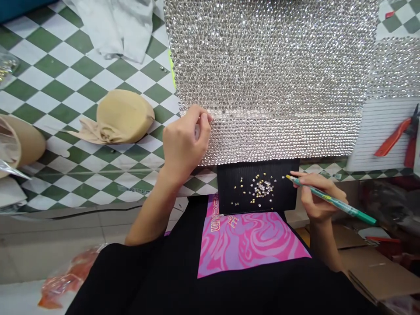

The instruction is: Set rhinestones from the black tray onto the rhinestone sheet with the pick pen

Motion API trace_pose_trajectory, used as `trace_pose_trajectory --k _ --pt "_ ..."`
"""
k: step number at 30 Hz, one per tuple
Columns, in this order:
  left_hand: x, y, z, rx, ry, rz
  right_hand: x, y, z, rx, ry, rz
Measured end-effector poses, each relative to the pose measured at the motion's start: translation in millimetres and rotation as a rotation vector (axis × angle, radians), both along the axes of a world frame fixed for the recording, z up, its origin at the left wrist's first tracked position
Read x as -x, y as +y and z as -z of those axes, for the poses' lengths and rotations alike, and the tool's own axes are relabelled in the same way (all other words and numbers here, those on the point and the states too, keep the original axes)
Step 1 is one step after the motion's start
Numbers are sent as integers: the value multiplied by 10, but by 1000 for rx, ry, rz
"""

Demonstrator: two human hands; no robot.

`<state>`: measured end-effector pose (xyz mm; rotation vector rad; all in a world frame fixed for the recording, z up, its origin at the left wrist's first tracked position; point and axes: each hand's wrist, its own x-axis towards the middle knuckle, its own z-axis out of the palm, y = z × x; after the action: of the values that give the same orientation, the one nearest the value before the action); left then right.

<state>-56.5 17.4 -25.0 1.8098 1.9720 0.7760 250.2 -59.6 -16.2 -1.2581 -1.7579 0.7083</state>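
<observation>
A wide sheet of rhinestone mesh (272, 65) lies over the table, sparkling in close rows. My left hand (187, 138) rests on its front left corner with the fingers curled in; what they hold, if anything, is hidden. In my right hand (320, 194) is a green pen-like picker (341, 202), its yellow tip pointing left. Just by that tip is a single rhinestone; I cannot tell whether they touch. Below the sheet's front edge sits a black tray (226, 179), with a scatter of loose rhinestones (262, 188) on it.
Red-handled pliers (393, 138) lie on a white ridged board (364, 153) at the right. A beige fabric-wrapped pad (124, 116) and a cardboard roll (24, 140) are on the checkered tablecloth (82, 175) at left. White cloth (114, 26) lies behind; cardboard boxes (383, 271) stand lower right.
</observation>
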Motion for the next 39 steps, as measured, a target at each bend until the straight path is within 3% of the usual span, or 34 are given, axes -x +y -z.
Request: trace_pose_trajectory --k 14,23,27,31,35,39 --pt "1 7 15 -26 10 3 -50 -70 64 0 -70 -19" --pt "2 7 26 -27 12 4 -27 -2 40 -25 43 13" --pt "4 7 41 -37 18 1 72 189 42 -95 111 75" --pt "3 10 37 -26 12 5 262 552 55 -176 134 104" --pt "5 13 28 -31 1 2 456 941 83 -152 115 62" --pt "11 8 25 -35 -3 7 583 1150 116 -111 46 -28"
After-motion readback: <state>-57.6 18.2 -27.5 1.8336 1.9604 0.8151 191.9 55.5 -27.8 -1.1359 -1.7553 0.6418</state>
